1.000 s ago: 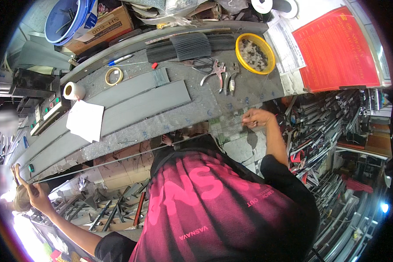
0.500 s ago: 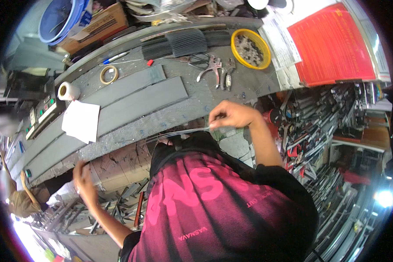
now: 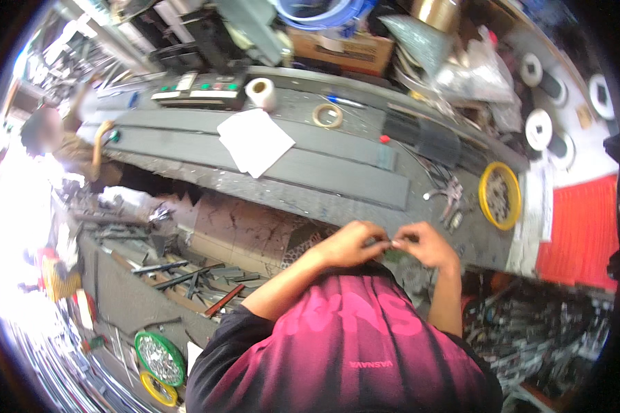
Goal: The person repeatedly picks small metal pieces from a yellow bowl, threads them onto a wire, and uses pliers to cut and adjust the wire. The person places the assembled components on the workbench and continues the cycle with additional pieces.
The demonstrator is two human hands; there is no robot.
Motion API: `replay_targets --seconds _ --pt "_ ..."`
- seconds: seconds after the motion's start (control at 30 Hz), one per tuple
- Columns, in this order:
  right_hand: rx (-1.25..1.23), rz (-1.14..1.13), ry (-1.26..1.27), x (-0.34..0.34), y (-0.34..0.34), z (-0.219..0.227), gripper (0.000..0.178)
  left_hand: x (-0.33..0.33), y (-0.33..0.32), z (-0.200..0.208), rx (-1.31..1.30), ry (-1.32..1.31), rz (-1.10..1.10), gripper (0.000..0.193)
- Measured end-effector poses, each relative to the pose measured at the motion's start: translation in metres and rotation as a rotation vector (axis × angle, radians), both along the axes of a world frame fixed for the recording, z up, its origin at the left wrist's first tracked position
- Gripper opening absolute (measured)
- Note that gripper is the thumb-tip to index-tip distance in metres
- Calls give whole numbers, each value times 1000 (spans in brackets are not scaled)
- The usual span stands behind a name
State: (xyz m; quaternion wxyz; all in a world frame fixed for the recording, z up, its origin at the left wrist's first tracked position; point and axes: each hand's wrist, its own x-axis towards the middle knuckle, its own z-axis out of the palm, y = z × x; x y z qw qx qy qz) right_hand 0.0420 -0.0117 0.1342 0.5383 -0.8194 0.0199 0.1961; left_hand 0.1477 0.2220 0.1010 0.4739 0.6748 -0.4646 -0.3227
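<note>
My left hand (image 3: 358,244) and my right hand (image 3: 427,246) meet in front of my chest, just off the bench's near edge. Both are closed in a pinch, fingertips almost touching. Whatever sits between them is small and thin, and the fingers mostly hide it. Beyond my hands, two long flat grey strips (image 3: 337,177) lie side by side along the bench (image 3: 234,180). White paper sheets (image 3: 258,141) rest across them. Pliers (image 3: 450,194) lie on the bench beyond my right hand, near a yellow basket (image 3: 519,206) of small pieces.
Along the back stand a white roll (image 3: 269,100), a tape ring (image 3: 317,117) and a control box with green buttons (image 3: 200,100). A person (image 3: 76,148) works at the far left. Metal offcuts (image 3: 179,275) fill a bin below, left; more metal lengths (image 3: 537,344) lie at right.
My left hand has come up from the lower left to meet my right hand. The thin strips hanging from my right hand no longer show. My view has swung left.
</note>
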Motion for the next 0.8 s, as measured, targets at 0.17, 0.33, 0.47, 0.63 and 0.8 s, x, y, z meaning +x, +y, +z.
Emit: replay_targets --seconds 0.17,0.33,0.47,0.63,0.8 --pt "-2 33 94 -1 0 10 25 -16 -1 -2 -43 109 17 22" --pt "-32 47 7 0 -3 15 25 -29 -7 -2 -119 306 82 16" --pt "30 27 128 -8 -35 18 18 -24 -7 -7 -150 382 266 10" --pt "40 -54 71 -38 -97 -5 25 -3 5 -9 -54 428 284 12" --pt "256 -127 391 -78 -76 -100 28 -8 2 -14 -5 297 157 15"
